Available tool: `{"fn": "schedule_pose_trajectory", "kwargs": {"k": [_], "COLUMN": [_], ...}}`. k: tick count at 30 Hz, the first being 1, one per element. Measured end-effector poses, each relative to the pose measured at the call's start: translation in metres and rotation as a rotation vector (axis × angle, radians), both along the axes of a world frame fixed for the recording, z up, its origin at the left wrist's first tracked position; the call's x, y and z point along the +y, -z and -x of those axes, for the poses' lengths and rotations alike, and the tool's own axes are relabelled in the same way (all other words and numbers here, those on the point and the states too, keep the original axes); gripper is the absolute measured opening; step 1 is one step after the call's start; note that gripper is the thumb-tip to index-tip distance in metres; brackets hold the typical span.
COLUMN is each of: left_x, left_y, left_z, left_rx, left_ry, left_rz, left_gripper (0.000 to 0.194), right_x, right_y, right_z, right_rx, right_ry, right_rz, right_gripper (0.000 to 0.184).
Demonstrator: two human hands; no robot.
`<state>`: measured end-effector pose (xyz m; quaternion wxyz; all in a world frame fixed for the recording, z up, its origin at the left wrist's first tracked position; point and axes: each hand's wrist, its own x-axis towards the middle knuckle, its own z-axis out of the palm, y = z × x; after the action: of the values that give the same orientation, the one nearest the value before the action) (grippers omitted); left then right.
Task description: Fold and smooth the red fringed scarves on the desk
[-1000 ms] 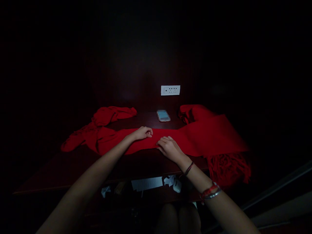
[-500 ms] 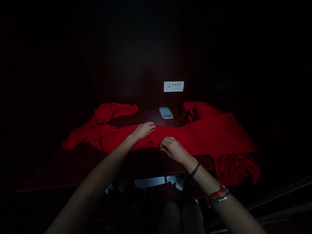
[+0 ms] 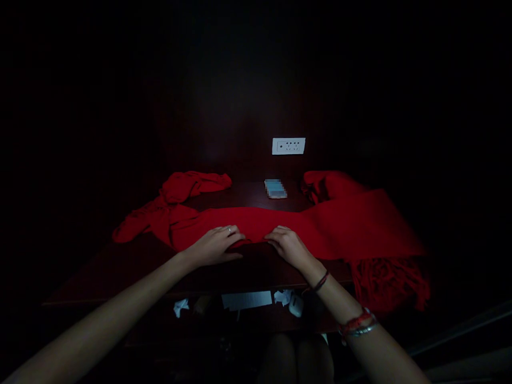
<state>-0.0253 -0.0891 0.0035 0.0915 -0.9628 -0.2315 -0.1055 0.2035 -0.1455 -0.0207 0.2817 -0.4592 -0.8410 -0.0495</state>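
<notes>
A long red scarf (image 3: pixel 224 217) lies lengthwise across a dark wooden desk (image 3: pixel 160 277), its left end bunched and its right part spread flat. Fringe (image 3: pixel 386 280) hangs at the right, over the desk's front edge. My left hand (image 3: pixel 221 242), with a ring on one finger, rests at the scarf's near edge, fingers stretched over the cloth and thumb apart. Just to the right, my right hand (image 3: pixel 288 244) has its curled fingers together on the same edge, pinching the cloth; the fingertips are partly hidden.
Behind the scarf lies a phone (image 3: pixel 276 189), its screen blurred out. A white socket plate (image 3: pixel 288 146) is on the dark wall. Below the desktop, a shelf or drawer holds crumpled white paper (image 3: pixel 181 307), a pale flat strip (image 3: pixel 247 300) and a small white case (image 3: pixel 296 305).
My left hand has moved from the scarf's far edge toward me and left, to its near edge. My right hand stays nearly in place. The view has shifted slightly.
</notes>
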Motion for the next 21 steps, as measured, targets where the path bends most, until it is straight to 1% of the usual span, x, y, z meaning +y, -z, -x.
{"fn": "schedule_pose_trajectory", "kwargs": {"k": [2,4,7,10,12,14,18,19,21], "left_x": [-0.001,0.006,0.022,0.034,0.038,0.041,0.045,0.047,0.052], "left_y": [0.003,0.005,0.004,0.005,0.006,0.005,-0.007,-0.011,-0.018], "left_z": [0.010,0.024,0.052,0.078,0.089,0.096,0.098,0.098,0.094], "left_rx": [0.067,0.104,0.148,0.175,0.170,0.141,0.019,-0.005,-0.022], "left_ry": [-0.041,-0.071,-0.087,-0.113,-0.129,-0.136,-0.169,-0.193,-0.254], "left_rz": [-0.085,-0.155,-0.207,-0.277,-0.314,-0.289,-0.090,-0.069,-0.127], "left_gripper": [0.026,0.029,0.034,0.037,0.037,0.036,0.034,0.034,0.034], "right_x": [0.001,0.001,0.001,0.002,0.004,0.004,0.004,0.004,0.004], "right_y": [0.001,0.001,0.000,0.000,0.000,0.000,0.000,0.000,0.000], "right_z": [-0.001,-0.001,-0.003,-0.004,-0.005,-0.005,-0.006,-0.006,-0.006], "right_rx": [0.053,0.108,0.163,0.176,0.179,0.180,0.204,0.216,0.236], "right_ry": [0.004,0.011,0.000,-0.027,-0.033,-0.038,-0.043,-0.044,-0.038], "right_rz": [-0.033,-0.075,-0.117,-0.103,-0.077,-0.056,-0.020,-0.008,0.009], "right_gripper": [0.014,0.013,0.012,0.012,0.013,0.014,0.013,0.013,0.012]}}
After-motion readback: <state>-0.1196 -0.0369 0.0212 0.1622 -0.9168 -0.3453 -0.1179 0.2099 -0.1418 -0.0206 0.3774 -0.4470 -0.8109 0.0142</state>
